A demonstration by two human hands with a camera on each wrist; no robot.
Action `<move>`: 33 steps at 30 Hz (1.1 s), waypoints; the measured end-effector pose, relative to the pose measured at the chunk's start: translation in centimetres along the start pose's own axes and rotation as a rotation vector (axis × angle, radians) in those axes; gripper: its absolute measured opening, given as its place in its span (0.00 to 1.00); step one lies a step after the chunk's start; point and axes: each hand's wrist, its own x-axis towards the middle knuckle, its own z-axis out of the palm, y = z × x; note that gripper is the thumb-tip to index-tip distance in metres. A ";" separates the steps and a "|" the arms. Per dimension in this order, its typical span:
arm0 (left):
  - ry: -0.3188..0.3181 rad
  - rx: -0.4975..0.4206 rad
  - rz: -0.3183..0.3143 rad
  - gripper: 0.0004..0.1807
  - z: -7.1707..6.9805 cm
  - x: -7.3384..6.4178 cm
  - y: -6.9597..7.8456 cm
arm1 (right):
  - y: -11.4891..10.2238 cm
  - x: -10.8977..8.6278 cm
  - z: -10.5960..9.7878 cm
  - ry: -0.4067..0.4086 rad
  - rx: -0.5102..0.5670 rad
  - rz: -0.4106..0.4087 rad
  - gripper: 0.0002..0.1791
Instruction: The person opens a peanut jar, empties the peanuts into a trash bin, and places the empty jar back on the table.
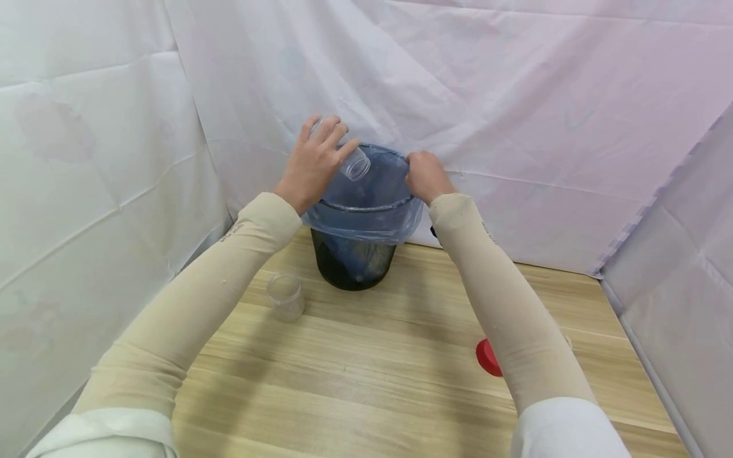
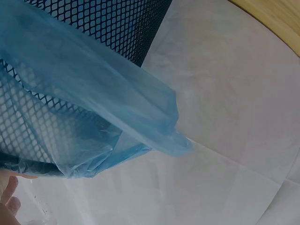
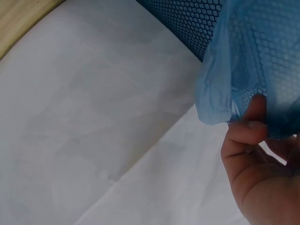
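My left hand [image 1: 312,164] grips a clear plastic jar [image 1: 357,165] over the bin, its mouth tilted down towards the inside. In the left wrist view only a few fingertips [image 2: 10,199] show at the lower left edge. A dark mesh trash bin [image 1: 343,264] stands upright on the table, lined with a translucent blue trash bag [image 1: 366,224] folded over its rim. On the bin's right side my right hand [image 1: 426,176] holds the bag-covered rim. The right wrist view shows that hand [image 3: 262,164] with fingers curled at the blue bag [image 3: 213,103].
A second clear jar [image 1: 286,298] stands on the wooden table [image 1: 355,369], left of the bin. Partly hidden by the right forearm lies a red lid [image 1: 488,358]. White sheeting [image 1: 515,95] hangs close behind the bin and along both sides.
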 end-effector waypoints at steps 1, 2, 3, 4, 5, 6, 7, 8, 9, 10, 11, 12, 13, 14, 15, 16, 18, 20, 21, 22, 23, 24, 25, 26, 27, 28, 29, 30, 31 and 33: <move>0.006 -0.007 -0.007 0.24 0.0 0.0 0.1 | 0.1 0.0 0.0 -0.001 0.018 0.012 0.27; 0.012 -0.012 -0.011 0.24 0.0 0.1 0.1 | 0.2 0.0 0.0 -0.001 0.036 0.025 0.28; 0.019 -0.020 -0.014 0.23 0.0 0.1 0.1 | 0.3 0.0 0.0 0.000 0.047 0.033 0.28; 0.027 -0.025 -0.016 0.23 0.0 0.2 0.1 | 0.3 0.0 0.0 0.001 0.054 0.038 0.28; 0.032 -0.029 -0.016 0.22 0.0 0.3 0.1 | 0.4 0.0 0.0 0.001 0.056 0.041 0.28; 0.039 -0.035 -0.018 0.22 0.0 0.3 0.1 | 0.4 0.0 0.0 0.003 0.055 0.041 0.28; 0.045 -0.041 -0.020 0.22 -0.1 0.4 0.1 | 0.5 0.0 0.0 0.004 0.049 0.040 0.28; 0.050 -0.048 -0.024 0.22 -0.2 0.6 0.0 | 0.5 0.0 -0.1 0.004 0.046 0.037 0.27; 0.055 -0.051 -0.029 0.21 -0.3 0.7 -0.1 | 0.5 -0.1 -0.1 0.004 0.042 0.036 0.27; 0.056 -0.048 -0.035 0.21 -0.4 0.9 -0.3 | 0.4 -0.1 -0.1 0.002 0.039 0.034 0.27; 0.055 -0.048 -0.043 0.22 -0.6 1.1 -0.4 | 0.4 -0.1 -0.1 0.000 0.040 0.034 0.27; 0.053 -0.049 -0.053 0.22 -0.9 1.2 -0.6 | 0.3 -0.1 -0.1 0.000 0.042 0.034 0.27; 0.047 -0.047 -0.064 0.23 -1.1 1.4 -0.8 | 0.3 -0.2 -0.1 0.000 0.043 0.035 0.27; 0.045 -0.042 -0.075 0.23 -1.3 1.6 -1.0 | 0.2 -0.2 -0.2 0.000 0.046 0.036 0.27; 0.040 -0.036 -0.085 0.23 -1.5 1.8 -1.2 | 0.2 -0.3 -0.2 0.000 0.050 0.038 0.27; 0.034 -0.030 -0.093 0.23 -1.7 1.9 -1.3 | 0.1 -0.3 -0.2 0.000 0.053 0.039 0.27; 0.027 -0.019 -0.107 0.23 -2.0 2.1 -1.6 | 0.0 -0.4 -0.2 0.001 0.055 0.043 0.27; 0.017 -0.006 -0.116 0.23 -2.1 2.2 -1.8 | 0.0 -0.4 -0.1 0.003 0.051 0.044 0.28; 0.010 -0.004 -0.118 0.23 -2.1 2.2 -1.9 | 0.0 -0.4 -0.1 0.004 0.048 0.044 0.27; 0.004 0.001 -0.121 0.23 -2.1 2.1 -1.9 | 0.0 -0.4 -0.1 0.005 0.043 0.042 0.27; 0.000 0.003 -0.123 0.23 -2.0 2.1 -2.0 | 0.0 -0.4 -0.1 0.004 0.040 0.042 0.27; -0.005 0.005 -0.123 0.23 -1.9 2.0 -2.0 | 0.0 -0.3 -0.2 0.006 0.038 0.040 0.27; -0.008 0.004 -0.122 0.23 -1.8 2.0 -2.0 | 0.0 -0.3 -0.2 0.005 0.038 0.040 0.27; -0.009 0.007 -0.118 0.23 -1.7 1.9 -2.0 | 0.0 -0.3 -0.2 0.004 0.038 0.040 0.27; -0.009 0.009 -0.111 0.22 -1.6 1.8 -2.1 | 0.0 -0.4 -0.2 0.003 0.037 0.040 0.27; -0.009 0.007 -0.103 0.22 -1.4 1.6 -2.1 | 0.0 -0.4 -0.2 0.002 0.039 0.040 0.27; -0.010 0.007 -0.091 0.22 -1.3 1.5 -2.1 | 0.0 -0.4 -0.2 0.001 0.041 0.040 0.27; -0.012 0.009 -0.078 0.21 -1.1 1.3 -2.1 | -0.1 -0.5 -0.2 0.001 0.042 0.040 0.27; -0.010 0.007 -0.065 0.21 -1.0 1.2 -2.1 | -0.1 -0.5 -0.2 0.001 0.044 0.039 0.27; -0.009 0.014 -0.040 0.21 -0.7 0.9 -2.1 | -0.1 -0.5 -0.2 0.000 0.047 0.036 0.27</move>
